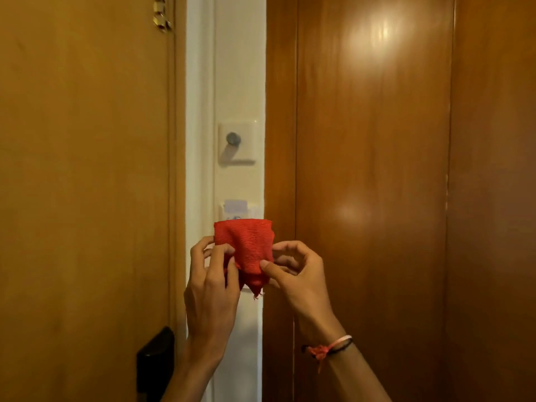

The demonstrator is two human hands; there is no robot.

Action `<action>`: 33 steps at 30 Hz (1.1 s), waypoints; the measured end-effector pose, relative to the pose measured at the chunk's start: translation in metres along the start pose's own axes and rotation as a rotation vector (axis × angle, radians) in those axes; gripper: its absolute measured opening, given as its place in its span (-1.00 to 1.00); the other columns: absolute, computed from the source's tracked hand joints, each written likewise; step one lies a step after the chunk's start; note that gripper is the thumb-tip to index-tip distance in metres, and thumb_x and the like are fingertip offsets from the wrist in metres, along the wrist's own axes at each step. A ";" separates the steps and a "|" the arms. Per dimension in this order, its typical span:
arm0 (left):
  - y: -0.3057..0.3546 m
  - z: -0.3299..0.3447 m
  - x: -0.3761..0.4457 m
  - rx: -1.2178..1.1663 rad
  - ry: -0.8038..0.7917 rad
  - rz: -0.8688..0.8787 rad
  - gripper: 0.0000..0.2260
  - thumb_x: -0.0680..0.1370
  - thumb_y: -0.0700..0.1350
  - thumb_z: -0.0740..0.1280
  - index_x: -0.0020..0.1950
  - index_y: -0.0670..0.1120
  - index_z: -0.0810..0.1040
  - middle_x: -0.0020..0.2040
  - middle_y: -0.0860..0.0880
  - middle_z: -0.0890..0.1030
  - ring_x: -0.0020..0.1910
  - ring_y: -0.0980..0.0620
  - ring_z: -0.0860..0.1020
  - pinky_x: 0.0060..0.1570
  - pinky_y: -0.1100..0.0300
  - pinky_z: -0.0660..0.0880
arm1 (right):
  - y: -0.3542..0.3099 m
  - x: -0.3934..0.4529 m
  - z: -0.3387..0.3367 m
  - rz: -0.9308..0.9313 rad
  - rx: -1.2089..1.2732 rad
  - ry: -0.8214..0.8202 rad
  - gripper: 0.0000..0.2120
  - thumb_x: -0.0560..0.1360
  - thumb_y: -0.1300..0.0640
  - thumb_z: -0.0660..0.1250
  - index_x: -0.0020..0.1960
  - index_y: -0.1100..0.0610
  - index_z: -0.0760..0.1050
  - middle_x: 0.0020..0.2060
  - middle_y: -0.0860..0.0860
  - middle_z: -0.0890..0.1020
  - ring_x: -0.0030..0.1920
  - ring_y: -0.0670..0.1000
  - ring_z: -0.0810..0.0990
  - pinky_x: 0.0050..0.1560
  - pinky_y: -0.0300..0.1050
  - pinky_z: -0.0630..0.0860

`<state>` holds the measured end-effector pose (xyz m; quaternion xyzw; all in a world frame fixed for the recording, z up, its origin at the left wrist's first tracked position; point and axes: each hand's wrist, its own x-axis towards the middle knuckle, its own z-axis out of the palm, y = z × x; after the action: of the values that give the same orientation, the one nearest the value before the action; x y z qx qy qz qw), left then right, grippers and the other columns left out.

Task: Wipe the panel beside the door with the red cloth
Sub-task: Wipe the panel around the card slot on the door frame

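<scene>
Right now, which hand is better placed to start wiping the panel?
Probably the right hand: it pinches the red cloth nearest the wooden panel. The left hand grips the cloth's far side, by the door.

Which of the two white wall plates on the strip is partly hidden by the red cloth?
The lower plate, holding a pale card, is partly covered by the red cloth. The upper plate, with the round knob, is fully visible.

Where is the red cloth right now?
In the head view, the red cloth is lower centre, pinched between the left hand and right hand, in front of the white wall strip below the round knob plate.
</scene>
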<state>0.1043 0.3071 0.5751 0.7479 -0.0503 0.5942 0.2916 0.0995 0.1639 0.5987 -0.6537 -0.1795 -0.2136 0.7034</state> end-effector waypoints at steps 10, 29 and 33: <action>-0.046 0.049 0.047 0.354 -0.249 0.145 -0.46 0.39 0.00 0.55 0.28 -0.22 0.57 0.27 -0.28 0.60 0.25 -0.30 0.58 0.22 -0.18 0.57 | 0.027 0.065 0.057 -0.110 -0.105 0.156 -0.87 0.45 0.24 0.57 -0.08 0.13 0.63 -0.19 -0.06 0.68 -0.18 -0.11 0.69 -0.19 -0.40 0.66; -0.058 0.107 0.010 0.255 -0.269 0.199 -0.26 0.58 0.30 0.01 0.61 -0.13 -0.05 0.64 -0.19 -0.06 0.62 -0.20 -0.10 0.56 -0.23 0.10 | 0.085 0.153 -0.064 -0.839 -1.581 0.530 -0.29 0.66 -0.27 0.03 0.69 0.08 0.08 0.68 0.22 0.11 0.69 0.23 0.06 0.68 0.17 0.01; -0.063 0.109 0.032 0.236 -0.255 0.172 -0.18 0.54 0.41 -0.02 0.62 -0.10 -0.10 0.64 -0.15 -0.11 0.62 -0.15 -0.16 0.58 -0.20 0.02 | 0.086 0.158 -0.064 -0.879 -1.575 0.565 -0.28 0.66 -0.28 0.03 0.69 0.07 0.07 0.68 0.23 0.12 0.69 0.23 0.07 0.69 0.16 0.01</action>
<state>0.2338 0.3135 0.5678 0.8391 -0.0807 0.5190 0.1415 0.2776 0.0948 0.6048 -0.7386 -0.0366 -0.6699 -0.0667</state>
